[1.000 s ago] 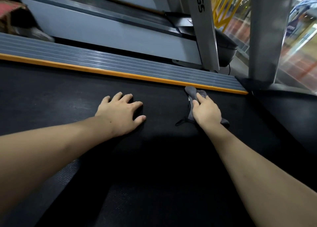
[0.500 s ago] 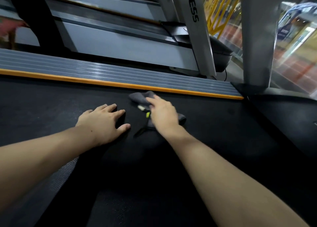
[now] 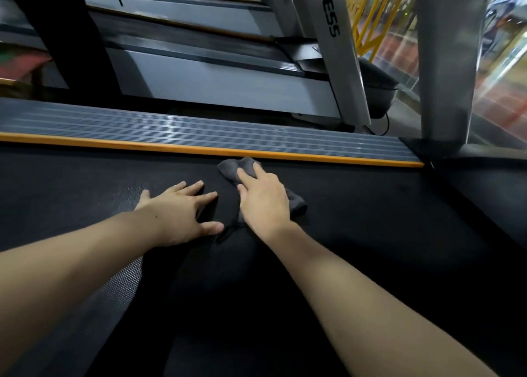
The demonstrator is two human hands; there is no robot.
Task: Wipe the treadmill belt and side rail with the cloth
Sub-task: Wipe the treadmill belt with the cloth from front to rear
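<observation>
A dark grey cloth (image 3: 235, 167) lies on the black treadmill belt (image 3: 370, 234), its far end close to the orange strip (image 3: 142, 146) of the ribbed grey side rail (image 3: 171, 127). My right hand (image 3: 262, 202) presses flat on the cloth with straight fingers. My left hand (image 3: 182, 212) rests flat on the belt just left of it, fingers spread, holding nothing.
A grey upright post (image 3: 447, 62) rises at the belt's front right. Beyond the rail stands a neighbouring treadmill (image 3: 214, 74) with its own upright (image 3: 333, 48). A dark trouser leg of a person (image 3: 71, 40) stands at the far left. Yellow railings (image 3: 373, 14) are behind.
My right hand slid the cloth left along the belt beside the rail, ending next to my left hand. The left hand stayed planted on the belt.
</observation>
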